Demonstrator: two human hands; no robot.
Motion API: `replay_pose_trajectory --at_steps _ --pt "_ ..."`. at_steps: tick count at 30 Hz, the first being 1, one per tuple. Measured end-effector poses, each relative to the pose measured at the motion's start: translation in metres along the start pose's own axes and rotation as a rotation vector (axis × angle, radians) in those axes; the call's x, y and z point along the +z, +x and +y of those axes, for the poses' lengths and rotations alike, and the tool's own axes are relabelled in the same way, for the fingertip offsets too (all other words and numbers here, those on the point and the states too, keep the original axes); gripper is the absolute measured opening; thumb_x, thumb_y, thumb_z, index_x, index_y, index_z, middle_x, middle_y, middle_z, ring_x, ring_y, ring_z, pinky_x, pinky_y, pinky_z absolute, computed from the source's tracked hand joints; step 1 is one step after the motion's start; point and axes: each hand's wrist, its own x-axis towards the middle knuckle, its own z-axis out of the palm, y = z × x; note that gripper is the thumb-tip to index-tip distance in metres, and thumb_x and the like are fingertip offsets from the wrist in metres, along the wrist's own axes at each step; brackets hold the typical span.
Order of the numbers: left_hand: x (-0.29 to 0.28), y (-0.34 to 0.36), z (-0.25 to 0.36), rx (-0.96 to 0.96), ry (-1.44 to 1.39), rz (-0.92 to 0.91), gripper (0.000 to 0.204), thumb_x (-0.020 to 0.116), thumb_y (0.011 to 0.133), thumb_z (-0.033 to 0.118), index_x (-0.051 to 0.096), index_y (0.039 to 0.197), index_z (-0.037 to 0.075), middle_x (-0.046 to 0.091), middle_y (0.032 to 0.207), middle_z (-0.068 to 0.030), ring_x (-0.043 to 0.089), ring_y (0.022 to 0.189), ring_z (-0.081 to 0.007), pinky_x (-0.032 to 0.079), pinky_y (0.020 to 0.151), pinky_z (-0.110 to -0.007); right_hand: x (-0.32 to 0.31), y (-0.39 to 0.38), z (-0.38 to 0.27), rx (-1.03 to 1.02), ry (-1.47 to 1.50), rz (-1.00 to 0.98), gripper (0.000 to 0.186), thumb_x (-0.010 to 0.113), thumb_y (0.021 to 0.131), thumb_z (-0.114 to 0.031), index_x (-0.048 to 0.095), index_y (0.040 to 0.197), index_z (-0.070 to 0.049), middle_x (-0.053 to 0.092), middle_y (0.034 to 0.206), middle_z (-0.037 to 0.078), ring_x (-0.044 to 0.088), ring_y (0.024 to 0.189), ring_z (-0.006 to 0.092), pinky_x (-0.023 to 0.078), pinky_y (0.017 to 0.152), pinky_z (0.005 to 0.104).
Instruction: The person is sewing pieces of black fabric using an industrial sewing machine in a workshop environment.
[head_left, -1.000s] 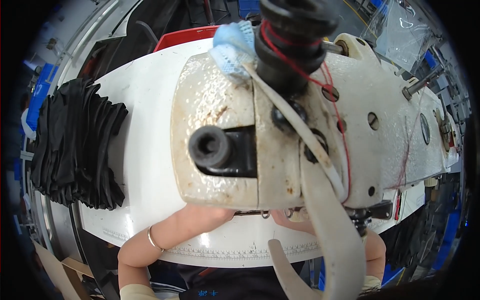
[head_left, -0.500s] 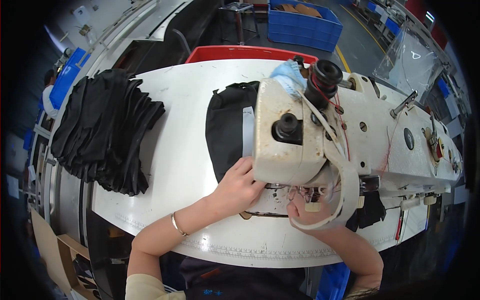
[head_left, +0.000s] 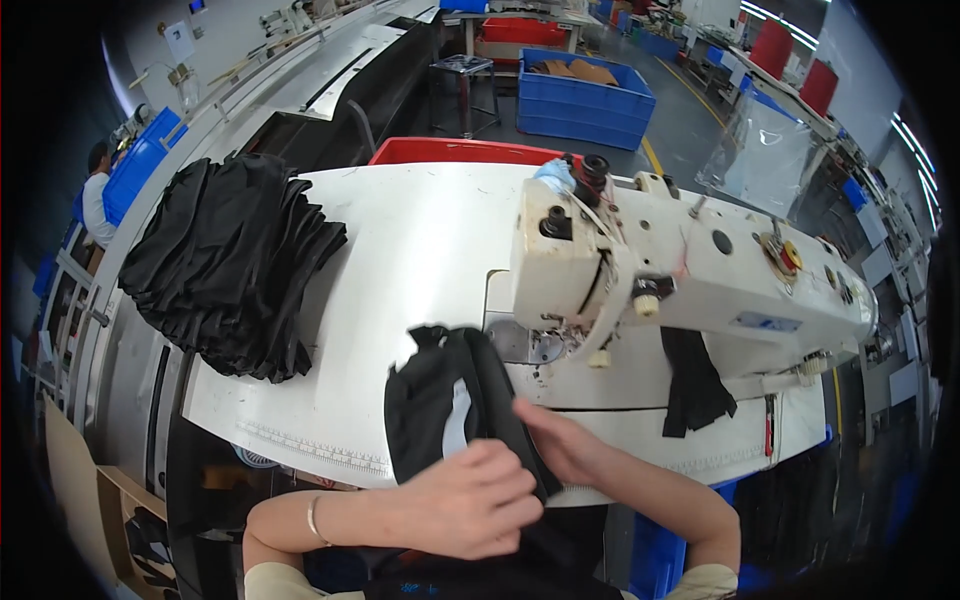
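A black fabric piece (head_left: 430,405) with a pale grey patch (head_left: 453,422) lies over the front of the white sewing table (head_left: 390,230). My left hand (head_left: 482,500) grips its near end with curled fingers. My right hand (head_left: 565,450) holds the piece's right edge, thumb along it and fingers partly hidden behind. Beyond the hands is a white industrial sewing machine (head_left: 560,260); a black fabric strip (head_left: 690,380) lies under its arm. A tall pile of folded black fabric pieces (head_left: 220,260) sits at the table's left.
A red bin (head_left: 440,150) stands behind the table, a blue crate (head_left: 585,110) and metal stool (head_left: 465,90) farther back. A red-handled tool (head_left: 769,425) lies at the right. A cardboard box (head_left: 75,500) stands lower left. A co-worker (head_left: 98,200) is at far left.
The black fabric piece has moved from beside and behind the machine head toward me, with both hands now on it, away from the needle area. The view has pulled back from the machine.
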Motion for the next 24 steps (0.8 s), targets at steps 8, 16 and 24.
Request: replay_pose_trajectory --at_steps 8,16,24 --pt "0.023 -0.009 0.043 0.194 -0.151 0.164 0.065 0.085 0.065 0.042 0.063 0.117 0.011 0.053 0.116 -0.0132 0.053 0.099 -0.0298 0.047 0.083 -0.043 -0.005 -0.121 0.052 -0.491 -0.422 0.209 0.042 0.067 0.091 -0.015 0.055 0.127 0.004 0.062 0.112 0.002 0.053 0.099 0.0084 0.045 0.088 0.0256" --pt "0.062 -0.028 0.008 -0.385 -0.178 -0.03 0.049 0.059 0.084 0.008 0.052 0.132 -0.002 0.042 0.138 -0.0234 0.042 0.127 -0.0383 0.037 0.102 -0.045 -0.056 -0.346 0.168 -0.649 -1.041 1.902 0.044 0.048 0.094 0.001 0.045 0.137 0.005 0.058 0.132 0.02 0.054 0.125 0.0277 0.037 0.106 0.0318" --pt "0.077 -0.019 0.005 -0.368 -0.175 -0.108 0.046 0.062 0.081 0.005 0.056 0.126 0.001 0.043 0.138 -0.0212 0.044 0.123 -0.0374 0.038 0.103 -0.044 -0.202 -0.267 0.234 -0.132 -1.8 1.381 0.06 0.052 0.095 -0.045 0.046 0.143 -0.011 0.017 0.158 0.021 0.014 0.144 0.047 0.01 0.112 0.0673"
